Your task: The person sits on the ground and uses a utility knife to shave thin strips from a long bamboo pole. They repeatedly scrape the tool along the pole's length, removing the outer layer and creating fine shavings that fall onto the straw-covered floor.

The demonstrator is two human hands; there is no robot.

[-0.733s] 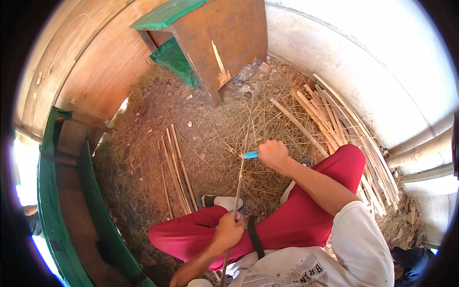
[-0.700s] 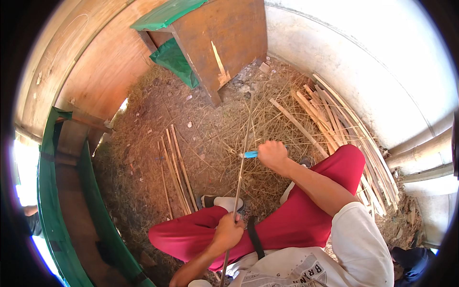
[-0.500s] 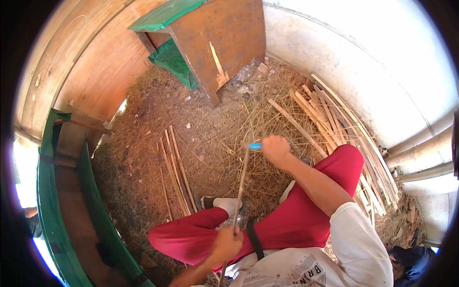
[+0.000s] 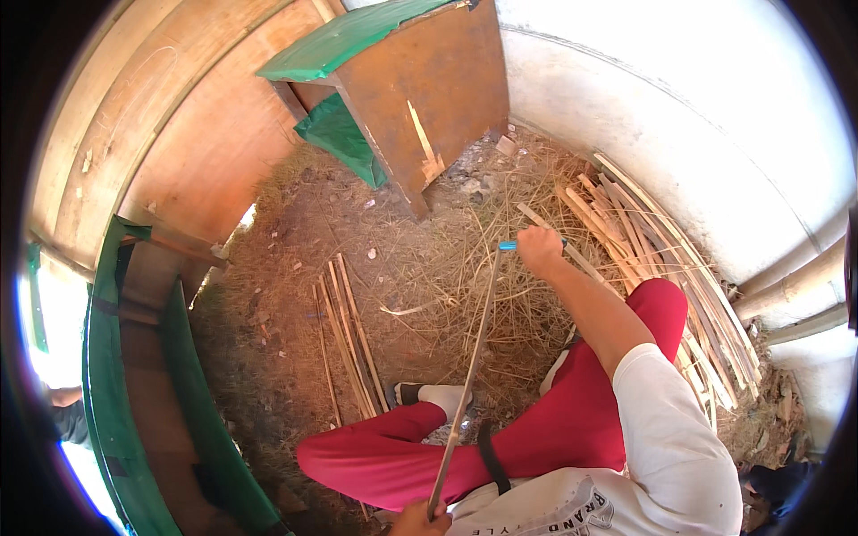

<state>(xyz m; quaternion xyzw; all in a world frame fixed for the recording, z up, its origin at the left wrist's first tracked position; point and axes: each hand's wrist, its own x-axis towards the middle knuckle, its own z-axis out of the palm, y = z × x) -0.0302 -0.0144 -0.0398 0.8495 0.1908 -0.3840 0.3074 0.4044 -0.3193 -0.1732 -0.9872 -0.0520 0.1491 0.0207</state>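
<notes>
My left hand [image 4: 422, 520], low at the bottom edge, is closed around the near end of a long thin wooden strip [image 4: 481, 332]. The strip slants up and away to the right across my bent legs. My right hand [image 4: 541, 252] is a fist around a small blue tool [image 4: 508, 246]. Its blue part sticks out to the left and meets the strip's far end. A dark tip shows on the fist's other side; the blade, if any, is hidden, so I cannot tell the tool's exact kind.
Several thin strips [image 4: 347, 335] lie on the ground left of my foot. A larger pile of wooden strips [image 4: 617, 223] lies along the white wall at right. Dry shavings [image 4: 500, 295] cover the ground. A brown wooden cabinet [image 4: 420, 89] stands ahead; a green-edged bench [image 4: 116, 402] curves at left.
My right hand with the blue tool has moved farther away and slightly right, up the strip. My left hand has come back toward me. A pale curled shaving now shows left of the strip.
</notes>
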